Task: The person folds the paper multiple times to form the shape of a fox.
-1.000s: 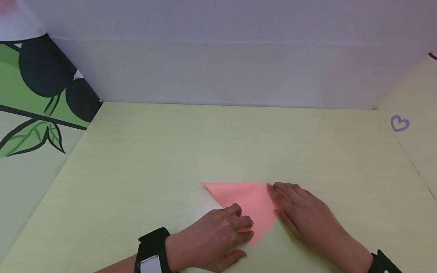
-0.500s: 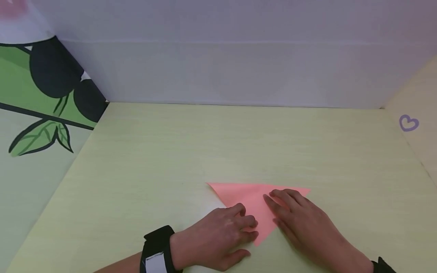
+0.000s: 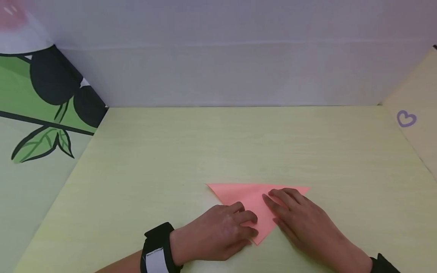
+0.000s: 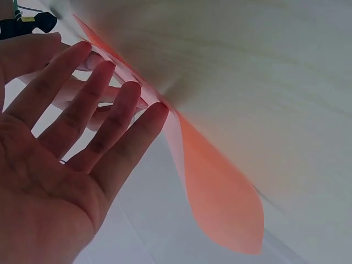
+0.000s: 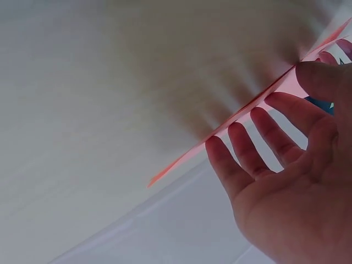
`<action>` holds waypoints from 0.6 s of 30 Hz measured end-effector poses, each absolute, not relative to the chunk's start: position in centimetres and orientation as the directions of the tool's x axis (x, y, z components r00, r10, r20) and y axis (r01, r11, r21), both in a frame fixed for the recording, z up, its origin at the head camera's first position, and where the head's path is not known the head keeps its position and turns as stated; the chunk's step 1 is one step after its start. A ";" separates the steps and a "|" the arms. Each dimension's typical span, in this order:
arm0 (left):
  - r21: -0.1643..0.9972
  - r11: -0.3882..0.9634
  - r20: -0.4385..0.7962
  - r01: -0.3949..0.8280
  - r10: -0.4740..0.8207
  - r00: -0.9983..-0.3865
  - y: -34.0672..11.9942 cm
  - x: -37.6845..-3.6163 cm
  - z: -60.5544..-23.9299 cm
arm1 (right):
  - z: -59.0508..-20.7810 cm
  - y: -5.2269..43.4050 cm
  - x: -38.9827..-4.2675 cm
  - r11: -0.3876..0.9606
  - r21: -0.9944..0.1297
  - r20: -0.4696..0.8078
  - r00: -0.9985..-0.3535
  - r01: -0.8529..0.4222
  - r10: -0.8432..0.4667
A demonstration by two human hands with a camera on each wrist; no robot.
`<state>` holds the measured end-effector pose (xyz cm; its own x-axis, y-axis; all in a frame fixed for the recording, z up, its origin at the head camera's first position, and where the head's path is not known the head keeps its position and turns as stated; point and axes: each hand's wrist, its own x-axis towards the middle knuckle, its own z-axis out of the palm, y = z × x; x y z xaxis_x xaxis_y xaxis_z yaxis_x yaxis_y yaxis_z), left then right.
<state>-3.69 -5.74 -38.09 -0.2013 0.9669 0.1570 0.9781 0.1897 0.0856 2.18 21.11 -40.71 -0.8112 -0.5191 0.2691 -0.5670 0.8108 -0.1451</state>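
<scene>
A pink sheet of paper, folded to a triangle, lies with its long edge away from me and one point towards me. My left hand touches its left and near part with the fingertips, the fingers gently bent. In the left wrist view, the paper's loose corner curls up off the table beyond the fingers. On the right half my right hand rests its fingertips, fingers fairly straight. The right wrist view has these fingertips lined up along the paper, which lies nearly flat there.
The pale wooden table runs back to a plain lilac wall. A panel with dark and green painted shapes borders the left side. A cream panel with a purple heart stands at the right.
My right hand has slid a little towards me and the middle, uncovering the paper's right corner. My left thumb has drawn in towards the fingers. The head view has shifted slightly.
</scene>
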 end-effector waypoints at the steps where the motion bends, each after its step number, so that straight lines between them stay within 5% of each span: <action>1: 0.087 0.191 0.157 0.978 0.967 -0.203 -5.8 -3.7 -38.1 | -40.7 21.1 2.2 0.811 -0.144 0.264 -0.812 -0.567 -0.521; 18: 0.008 0.231 0.166 0.973 0.959 -0.230 -5.1 -4.3 -37.8 | -40.6 20.9 2.0 0.792 -0.138 0.305 -0.786 -0.595 -0.538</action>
<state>-4.28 -5.14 -37.79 -0.2296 0.9590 0.1661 0.9728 0.2315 0.0085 2.03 20.95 -40.60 -0.7863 -0.5375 0.3046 -0.5947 0.7920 -0.1376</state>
